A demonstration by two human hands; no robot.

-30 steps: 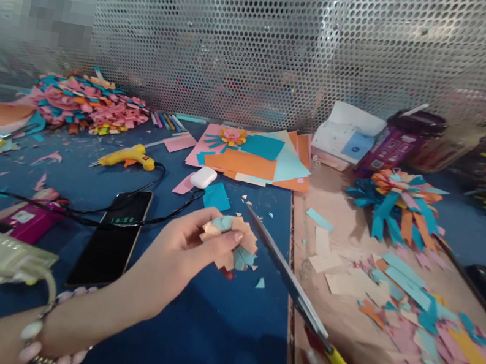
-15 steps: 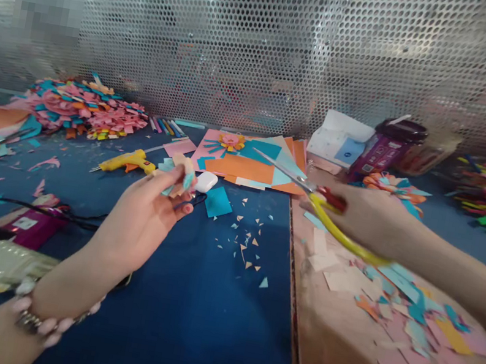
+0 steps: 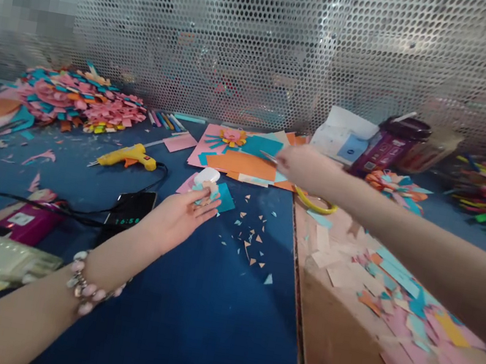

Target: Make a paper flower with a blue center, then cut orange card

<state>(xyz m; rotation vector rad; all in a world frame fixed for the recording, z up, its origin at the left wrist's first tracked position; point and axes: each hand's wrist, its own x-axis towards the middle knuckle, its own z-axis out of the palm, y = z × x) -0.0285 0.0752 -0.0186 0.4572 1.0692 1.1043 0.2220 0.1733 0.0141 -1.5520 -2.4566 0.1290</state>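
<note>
My left hand [image 3: 182,212] rests low over the blue table top [image 3: 184,309], palm up, fingers loosely curled round a small folded paper flower piece [image 3: 206,193] in peach and teal. It lies beside a white earbud case [image 3: 206,176] and a teal paper square [image 3: 224,199]. My right hand [image 3: 304,166] reaches far forward to the stack of coloured paper sheets [image 3: 246,161]. It grips yellow-handled scissors [image 3: 314,203], whose loop hangs under the hand while the blade tip points left over the sheets.
A yellow glue gun [image 3: 128,156], a phone [image 3: 131,210] and a black cable lie left of centre. Heaps of paper flowers [image 3: 77,101] sit at far left. A cardboard sheet [image 3: 368,327] strewn with paper strips covers the right. A perforated metal screen [image 3: 266,43] closes the back.
My left hand has lowered from mid-air to the table by the earbud case with the paper piece. My right hand has carried the scissors forward to the paper stack.
</note>
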